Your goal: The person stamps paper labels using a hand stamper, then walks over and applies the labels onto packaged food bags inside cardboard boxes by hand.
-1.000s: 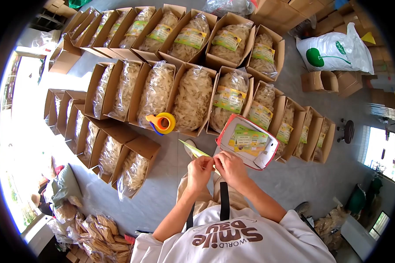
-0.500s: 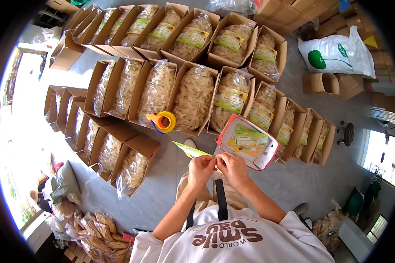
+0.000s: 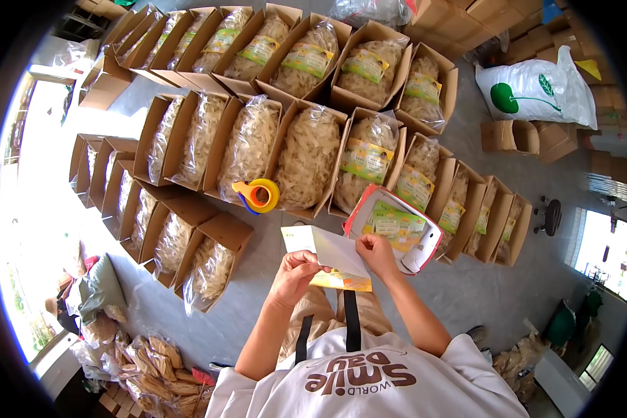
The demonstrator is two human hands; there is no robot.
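In front of my lap, a folded green-and-yellow printed label (image 3: 341, 249) is spread part way, its white inner side facing up. My left hand (image 3: 296, 276) pinches its left part between thumb and fingers. At the right edge, my right hand (image 3: 378, 256) is closed with the fingertips on the paper. Just beyond that hand, an open red-and-white box (image 3: 418, 259) holds more printed labels (image 3: 395, 224) in a stack. Ahead and left lies a yellow, orange and blue ring-shaped object (image 3: 259, 196), like a tape dispenser, by the carton edges.
Rows of open cartons (image 3: 219, 261) hold clear bags of pale dried strips (image 3: 306, 155); some bags carry a green-and-yellow label (image 3: 366, 159). A white sack (image 3: 536, 90) and a stool (image 3: 552, 214) are at right. Bundles in plastic (image 3: 161, 373) lie at lower left.
The label was narrow and edge-on between my close-together hands. Now it is opened out with its white side showing, and my hands have moved apart, left hand leftward, right hand rightward.
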